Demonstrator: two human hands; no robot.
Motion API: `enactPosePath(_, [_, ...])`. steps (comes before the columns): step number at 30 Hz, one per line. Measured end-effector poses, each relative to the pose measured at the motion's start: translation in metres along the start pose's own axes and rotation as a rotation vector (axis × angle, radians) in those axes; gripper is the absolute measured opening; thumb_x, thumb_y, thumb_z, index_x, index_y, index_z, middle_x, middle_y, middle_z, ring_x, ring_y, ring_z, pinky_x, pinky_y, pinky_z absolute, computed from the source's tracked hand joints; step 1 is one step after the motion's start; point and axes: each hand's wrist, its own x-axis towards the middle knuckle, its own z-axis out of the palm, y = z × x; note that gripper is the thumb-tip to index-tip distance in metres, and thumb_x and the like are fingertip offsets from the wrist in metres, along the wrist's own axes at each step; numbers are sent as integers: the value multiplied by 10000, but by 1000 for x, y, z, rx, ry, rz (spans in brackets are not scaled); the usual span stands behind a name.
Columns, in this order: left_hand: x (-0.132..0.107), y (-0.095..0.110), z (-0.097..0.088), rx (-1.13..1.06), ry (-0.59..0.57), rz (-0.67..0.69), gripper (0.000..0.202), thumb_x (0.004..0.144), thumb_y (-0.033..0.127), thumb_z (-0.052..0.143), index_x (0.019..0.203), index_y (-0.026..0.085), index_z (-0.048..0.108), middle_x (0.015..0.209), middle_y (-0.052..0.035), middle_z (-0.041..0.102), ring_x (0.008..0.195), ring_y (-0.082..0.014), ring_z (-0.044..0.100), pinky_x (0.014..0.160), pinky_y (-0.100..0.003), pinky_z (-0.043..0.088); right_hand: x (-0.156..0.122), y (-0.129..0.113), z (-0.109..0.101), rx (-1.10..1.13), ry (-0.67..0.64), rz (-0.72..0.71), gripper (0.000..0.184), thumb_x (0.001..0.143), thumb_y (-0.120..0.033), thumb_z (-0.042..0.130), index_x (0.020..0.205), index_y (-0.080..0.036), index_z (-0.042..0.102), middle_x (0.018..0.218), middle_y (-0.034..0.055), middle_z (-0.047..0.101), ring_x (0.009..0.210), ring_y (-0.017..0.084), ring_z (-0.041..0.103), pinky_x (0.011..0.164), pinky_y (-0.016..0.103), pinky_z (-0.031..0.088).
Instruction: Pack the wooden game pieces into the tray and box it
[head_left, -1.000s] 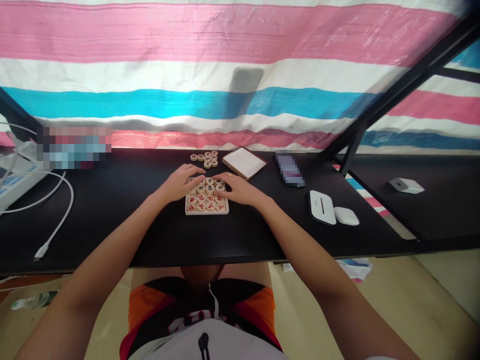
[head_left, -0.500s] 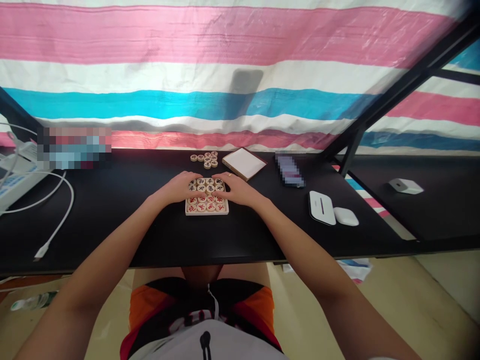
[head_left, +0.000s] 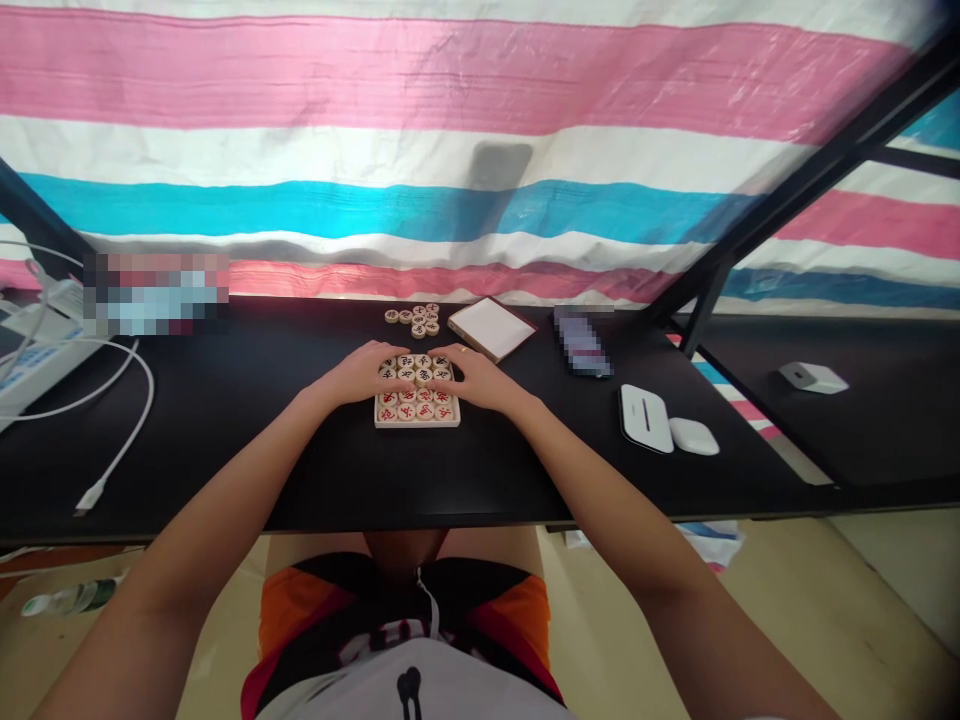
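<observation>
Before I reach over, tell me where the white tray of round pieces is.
In the head view, the white tray sits left of centre on the black desk, between the left hand and right hand.

Illumination moderate and diffuse; the striped plastic sheeting [head_left: 337,210] glows as though lit from behind, brightest left of centre, with small glints on its creases at upper right and a soft grey rounded shadow [head_left: 499,190] across the white and blue bands. Black bench [head_left: 465,480] reads dark with faint sheen; red-marked xiangqi pieces [head_left: 415,411] fairly crisp, finer strokes soft at this scale. Wide-angle stretch enlarges the forearms [head_left: 626,505] toward the lower corners, right-hand corners darken, and coarse pixelation masks the phone [head_left: 583,343] and a patch at left [head_left: 154,293].
</observation>
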Motion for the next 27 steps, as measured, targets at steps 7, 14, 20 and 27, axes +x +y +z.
enactPosePath(7, [-2, -14, -12, -141, 121, -117, 592, 951, 528, 218, 1261, 180, 582, 1188, -63, 651, 1127, -238, 550, 999, -344, 398, 5, 10, 4, 57, 111, 31, 412, 977, -396, 329, 1249, -189, 560, 1236, 96, 611, 1140, 215, 567, 1014, 393, 417])
enactPosePath(14, [4, -39, -4, 156, 216, -37, 451, 944, 361, 283, 1102, 163, 656, 1092, -87, 672, 1030, -246, 570, 962, -389, 411, 17, 37, 22, -73, 199, -3, 440, 884, -106, 346, 1274, -162, 541, 1305, 114, 577, 1216, 229, 531, 1054, 426, 405])
enactPosePath(20, [5, -33, -1, 151, 209, 64, 425, 944, 342, 294, 1049, 155, 661, 1031, -94, 666, 972, -229, 569, 927, -376, 427, 23, 42, 28, -157, 204, -28, 422, 898, -159, 376, 1289, -155, 535, 1360, 126, 529, 1230, 245, 516, 1061, 430, 404])
enactPosePath(27, [-2, -16, -7, 92, 250, 116, 411, 955, 353, 297, 1019, 153, 650, 991, -86, 666, 965, -222, 569, 896, -353, 436, 32, 46, 22, -310, 136, -95, 477, 882, -209, 459, 1349, -117, 482, 1437, 164, 440, 1252, 289, 477, 1049, 456, 390])
